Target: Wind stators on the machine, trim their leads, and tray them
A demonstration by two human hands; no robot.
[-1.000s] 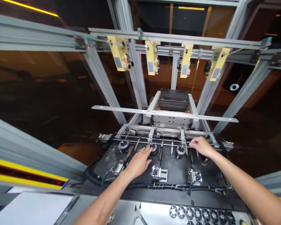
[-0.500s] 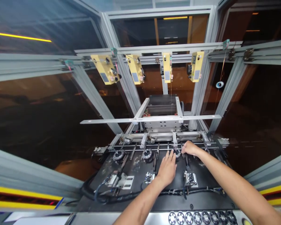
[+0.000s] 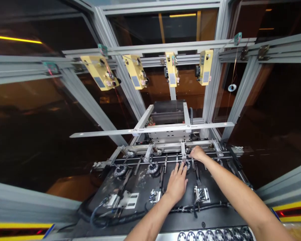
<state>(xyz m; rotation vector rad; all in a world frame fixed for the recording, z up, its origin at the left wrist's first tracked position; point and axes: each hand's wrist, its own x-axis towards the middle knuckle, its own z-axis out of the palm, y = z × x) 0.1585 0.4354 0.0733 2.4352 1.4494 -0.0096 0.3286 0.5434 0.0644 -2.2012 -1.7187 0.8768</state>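
My left hand (image 3: 177,183) lies flat on the black machine bed (image 3: 140,180), fingers stretched out, fingertips touching a round black and silver part (image 3: 186,164) seated in its holder. My right hand (image 3: 197,153) is curled just behind and right of that part, at the metal rail (image 3: 165,147); what its fingers pinch is hidden. Two more round parts (image 3: 153,167) sit in holders further left along the same row.
An aluminium frame with dark panels encloses the machine. Several yellow units (image 3: 136,71) hang from the overhead bar. A flat metal crossbar (image 3: 150,129) spans above the bed. Black cables (image 3: 110,214) and small clamps (image 3: 202,194) lie near the front, and a row of round parts (image 3: 210,235) at the bottom edge.
My left hand has moved right from the middle round part to the right one. My right hand has slid left along the rail to just behind that part. The view shifted.
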